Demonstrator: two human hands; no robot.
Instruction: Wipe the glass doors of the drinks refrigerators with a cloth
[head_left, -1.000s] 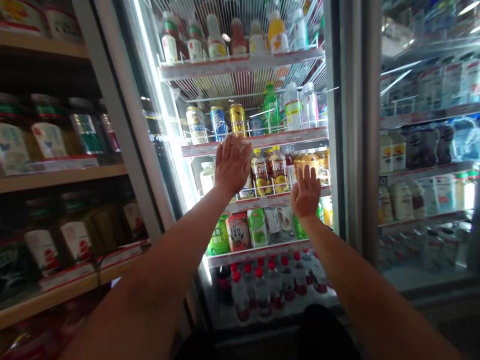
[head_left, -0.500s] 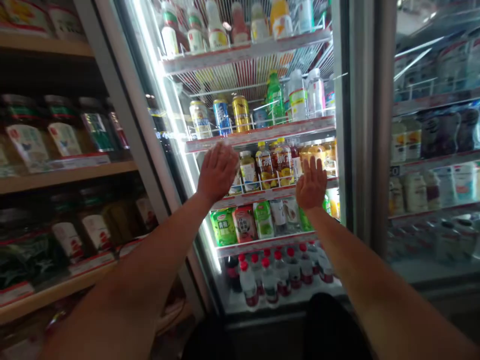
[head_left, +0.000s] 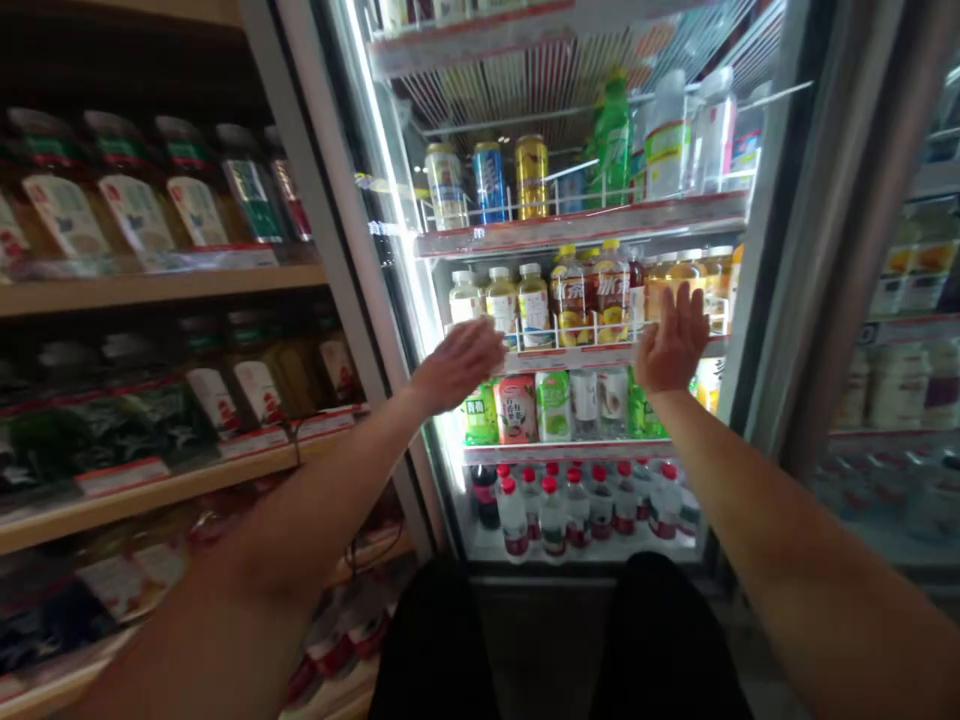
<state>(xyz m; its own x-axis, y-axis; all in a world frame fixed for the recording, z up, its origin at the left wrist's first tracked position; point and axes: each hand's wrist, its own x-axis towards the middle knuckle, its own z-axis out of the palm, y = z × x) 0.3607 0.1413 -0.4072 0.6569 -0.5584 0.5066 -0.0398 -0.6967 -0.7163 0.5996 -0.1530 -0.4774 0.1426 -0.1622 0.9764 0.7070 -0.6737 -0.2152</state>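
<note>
Holds the left hand [head_left: 459,362] out before the lit drinks cooler [head_left: 577,230], near the middle of the view, with fingers straight, flat and close together; cannot tell how the thumb sits. Holds up the right hand [head_left: 673,342] at three o'clock from the left, with palm toward the cooler, fingers upright and thumb spread apart. Cannot tell from this angle whether touching anything with either. Has small pale-capped bottles [head_left: 501,300] at one o'clock from the left hand, upright beyond the fingertips, and dark tea bottles [head_left: 570,300] at two. Has amber bottles [head_left: 688,270] at twelve o'clock from the right hand, partly hidden. Also faces, from the left hand, cans [head_left: 489,185] at twelve o'clock, red-capped bottles [head_left: 553,515] at five, and a wooden rack [head_left: 165,287] at nine.
</note>
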